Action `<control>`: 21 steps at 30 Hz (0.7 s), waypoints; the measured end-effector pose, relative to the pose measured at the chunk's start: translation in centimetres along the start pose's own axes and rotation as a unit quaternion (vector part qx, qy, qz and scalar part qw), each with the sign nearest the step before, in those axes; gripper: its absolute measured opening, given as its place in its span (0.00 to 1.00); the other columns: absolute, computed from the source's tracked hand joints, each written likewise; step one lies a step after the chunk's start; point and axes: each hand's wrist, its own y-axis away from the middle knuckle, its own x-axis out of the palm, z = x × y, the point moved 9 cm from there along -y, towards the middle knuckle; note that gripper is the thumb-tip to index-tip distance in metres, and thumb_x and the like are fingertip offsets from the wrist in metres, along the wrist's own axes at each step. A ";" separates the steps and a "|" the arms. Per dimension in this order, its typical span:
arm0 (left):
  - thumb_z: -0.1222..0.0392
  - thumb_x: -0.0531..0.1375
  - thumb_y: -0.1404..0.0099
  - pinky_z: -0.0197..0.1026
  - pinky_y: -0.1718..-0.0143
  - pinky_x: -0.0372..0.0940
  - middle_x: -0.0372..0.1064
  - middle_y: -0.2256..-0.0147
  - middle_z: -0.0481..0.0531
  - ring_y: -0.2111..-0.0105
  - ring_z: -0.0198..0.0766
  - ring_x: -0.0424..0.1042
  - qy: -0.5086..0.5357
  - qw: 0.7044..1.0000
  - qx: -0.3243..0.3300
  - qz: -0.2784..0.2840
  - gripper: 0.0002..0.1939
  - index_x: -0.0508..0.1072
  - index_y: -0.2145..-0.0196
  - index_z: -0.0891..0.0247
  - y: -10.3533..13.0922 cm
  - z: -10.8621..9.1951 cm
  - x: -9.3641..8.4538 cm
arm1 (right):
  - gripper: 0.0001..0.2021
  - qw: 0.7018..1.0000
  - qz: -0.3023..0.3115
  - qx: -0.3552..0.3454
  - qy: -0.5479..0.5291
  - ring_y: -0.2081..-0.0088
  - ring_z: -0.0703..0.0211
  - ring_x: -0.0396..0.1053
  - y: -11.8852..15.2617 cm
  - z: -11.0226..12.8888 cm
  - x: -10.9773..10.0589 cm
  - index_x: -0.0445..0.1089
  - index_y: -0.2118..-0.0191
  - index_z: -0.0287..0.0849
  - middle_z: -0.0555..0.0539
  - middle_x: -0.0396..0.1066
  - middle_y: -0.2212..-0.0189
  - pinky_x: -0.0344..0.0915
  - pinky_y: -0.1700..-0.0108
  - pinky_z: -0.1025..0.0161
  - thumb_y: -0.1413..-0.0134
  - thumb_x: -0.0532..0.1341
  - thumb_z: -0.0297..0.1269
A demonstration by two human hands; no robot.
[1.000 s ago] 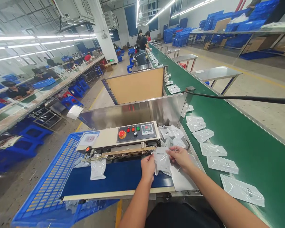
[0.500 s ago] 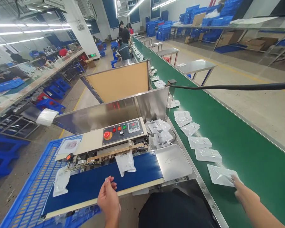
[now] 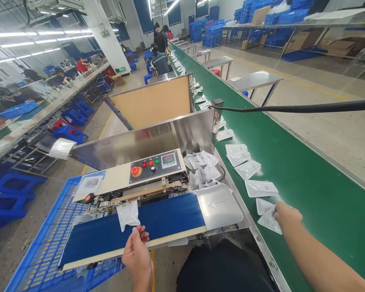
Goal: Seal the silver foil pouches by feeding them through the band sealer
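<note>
My right hand (image 3: 287, 214) grips a clear plastic pouch (image 3: 269, 220) on the green conveyor belt (image 3: 307, 178), beside the sealing machine. Another pouch (image 3: 264, 205) lies just behind it, and more pouches (image 3: 260, 187) trail up the belt. My left hand (image 3: 138, 253) hovers at the front edge of the machine's blue belt (image 3: 158, 221), fingers loosely curled and holding nothing. A pouch (image 3: 127, 215) rides the blue belt under the sealing head, just above my left fingers. A heap of pouches (image 3: 202, 168) lies to the right of the control panel (image 3: 153, 164).
A blue plastic crate (image 3: 41, 251) sits under the machine's left end. A steel guard (image 3: 146, 140) and a tan board (image 3: 153, 101) stand behind it. A black cable (image 3: 292, 108) crosses above the conveyor. Other people work further along the line (image 3: 159, 52) and at the left benches.
Both hands let go of the pouch at the sealer; it travelled left on the blue belt. My right hand reached onto the green conveyor and pulled a pouch toward the machine. My left hand withdrew.
</note>
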 end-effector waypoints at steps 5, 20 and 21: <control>0.39 0.72 0.42 0.39 0.71 0.69 0.80 0.66 0.53 0.73 0.35 0.73 -0.013 1.000 -0.012 -0.021 0.25 0.82 0.61 0.66 0.7 0.9 -1.5 | 0.28 0.993 0.007 0.109 -0.052 0.75 0.36 0.76 -0.4 -1.1 1.0 0.79 0.62 0.42 0.32 0.72 0.76 0.67 0.75 0.43 0.46 0.62 0.66; 0.37 0.64 0.29 0.49 0.48 0.75 0.81 0.47 0.66 0.48 0.54 0.80 -0.091 0.907 0.167 0.376 0.28 0.84 0.44 0.61 13.6 -1.7 16.4 | 0.13 0.826 0.215 -0.521 -0.024 0.63 0.54 0.78 19.2 22.0 -2.9 0.80 0.60 0.49 0.44 0.82 0.62 0.72 0.60 0.61 0.31 0.61 0.48; 0.37 0.64 0.29 0.49 0.45 0.74 0.81 0.47 0.65 0.47 0.54 0.79 -0.085 0.891 0.170 0.411 0.27 0.84 0.45 0.61 14.8 -1.5 18.0 | 0.14 0.815 0.254 -0.519 -0.030 0.64 0.55 0.77 20.8 22.8 -2.1 0.80 0.61 0.49 0.45 0.81 0.63 0.72 0.60 0.62 0.31 0.61 0.48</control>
